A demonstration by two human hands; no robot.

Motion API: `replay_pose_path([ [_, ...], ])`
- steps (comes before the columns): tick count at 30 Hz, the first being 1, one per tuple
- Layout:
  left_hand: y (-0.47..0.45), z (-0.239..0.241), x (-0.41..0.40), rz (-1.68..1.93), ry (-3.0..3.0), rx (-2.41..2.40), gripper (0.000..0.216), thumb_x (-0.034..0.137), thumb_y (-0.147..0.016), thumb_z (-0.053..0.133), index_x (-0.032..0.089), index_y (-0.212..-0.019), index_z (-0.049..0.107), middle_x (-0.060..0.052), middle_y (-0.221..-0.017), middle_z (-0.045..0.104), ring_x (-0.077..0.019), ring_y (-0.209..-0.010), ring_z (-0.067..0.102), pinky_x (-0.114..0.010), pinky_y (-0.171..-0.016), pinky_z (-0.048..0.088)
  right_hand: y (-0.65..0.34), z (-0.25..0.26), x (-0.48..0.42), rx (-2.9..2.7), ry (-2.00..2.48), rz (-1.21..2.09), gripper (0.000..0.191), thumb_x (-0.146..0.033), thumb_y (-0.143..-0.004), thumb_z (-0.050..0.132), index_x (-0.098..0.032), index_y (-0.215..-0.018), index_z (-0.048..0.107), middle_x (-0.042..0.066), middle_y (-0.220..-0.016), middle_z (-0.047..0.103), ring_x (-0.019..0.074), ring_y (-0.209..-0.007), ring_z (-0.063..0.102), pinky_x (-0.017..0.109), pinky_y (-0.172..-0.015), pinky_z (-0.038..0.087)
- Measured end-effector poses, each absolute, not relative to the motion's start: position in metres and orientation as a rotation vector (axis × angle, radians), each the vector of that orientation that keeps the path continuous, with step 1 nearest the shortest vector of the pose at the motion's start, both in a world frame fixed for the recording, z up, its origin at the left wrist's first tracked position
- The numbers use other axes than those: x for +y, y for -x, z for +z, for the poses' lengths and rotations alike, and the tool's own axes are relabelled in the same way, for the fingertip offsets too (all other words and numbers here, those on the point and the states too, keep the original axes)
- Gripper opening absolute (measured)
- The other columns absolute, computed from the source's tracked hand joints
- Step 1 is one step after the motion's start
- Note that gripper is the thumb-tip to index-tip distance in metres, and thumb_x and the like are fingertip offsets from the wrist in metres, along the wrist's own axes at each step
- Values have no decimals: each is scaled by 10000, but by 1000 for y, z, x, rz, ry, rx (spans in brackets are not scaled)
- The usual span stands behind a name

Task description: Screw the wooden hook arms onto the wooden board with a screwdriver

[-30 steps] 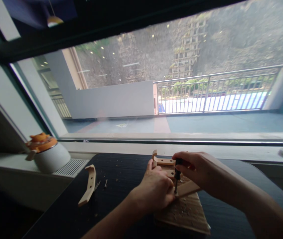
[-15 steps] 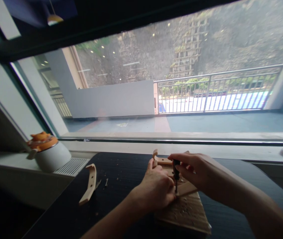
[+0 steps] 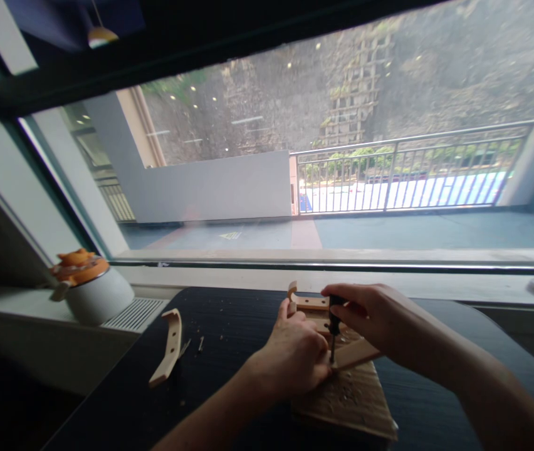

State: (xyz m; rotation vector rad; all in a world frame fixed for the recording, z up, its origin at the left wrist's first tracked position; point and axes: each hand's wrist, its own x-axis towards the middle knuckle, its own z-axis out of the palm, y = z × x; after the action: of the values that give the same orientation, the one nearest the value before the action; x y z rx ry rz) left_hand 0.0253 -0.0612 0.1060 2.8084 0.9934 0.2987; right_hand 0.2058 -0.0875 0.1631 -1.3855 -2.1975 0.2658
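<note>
Head view: right hand [image 3: 370, 316] has its fingers wrapped round a dark screwdriver [image 3: 333, 326], tip upright on a pale wooden strip [image 3: 355, 356]. Left hand [image 3: 295, 357], fingers curled, presses the strip onto a grainy board [image 3: 351, 401] on the black surface [image 3: 229, 338].

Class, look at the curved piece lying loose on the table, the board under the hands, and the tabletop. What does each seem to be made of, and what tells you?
Curved piece: pale bare wood, probably unvarnished; matt, with drilled holes.
Board: light raw wood, scattered with shavings.
Tabletop: dark, nearly black, faintly grained; possibly laminate or stained wood.
</note>
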Motion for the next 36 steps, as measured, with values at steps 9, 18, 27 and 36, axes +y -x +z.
replay_pose_path([
  [9, -25, 107, -61, 324, -2843, 997, 163, 310, -808, 606, 215, -704, 688, -2, -850, 697, -246, -1004, 581, -559, -1118, 140, -205, 163, -87, -2189, 1413, 214, 231, -245, -875, 516, -219, -1006, 704, 9, -737, 714, 152, -618, 609, 238, -553, 385],
  [18, -25, 108, -61, 292, -2841, 991, 160, 322, -813, 602, 212, -760, 706, -23, -853, 700, -268, -1003, 581, -600, -1084, 194, -206, 160, -87, -2227, 1362, 232, 303, -222, -881, 483, -236, -1114, 675, 37, -938, 742, 199, -800, 671, 255, -648, 442],
  [27, -25, 109, -62, 254, -2833, 1016, 160, 307, -811, 587, 219, -784, 718, -24, -834, 693, -268, -989, 585, -623, -1094, 162, -207, 163, -89, -2218, 1382, 240, 194, -223, -887, 488, -218, -927, 677, 23, -828, 724, 168, -689, 633, 248, -587, 403],
  [36, -25, 108, -62, 293, -2843, 988, 164, 302, -822, 579, 213, -763, 703, -11, -843, 696, -254, -983, 587, -610, -1096, 160, -204, 160, -87, -2190, 1460, 157, 202, -233, -871, 517, -215, -998, 674, 15, -733, 698, 159, -612, 599, 250, -545, 375],
])
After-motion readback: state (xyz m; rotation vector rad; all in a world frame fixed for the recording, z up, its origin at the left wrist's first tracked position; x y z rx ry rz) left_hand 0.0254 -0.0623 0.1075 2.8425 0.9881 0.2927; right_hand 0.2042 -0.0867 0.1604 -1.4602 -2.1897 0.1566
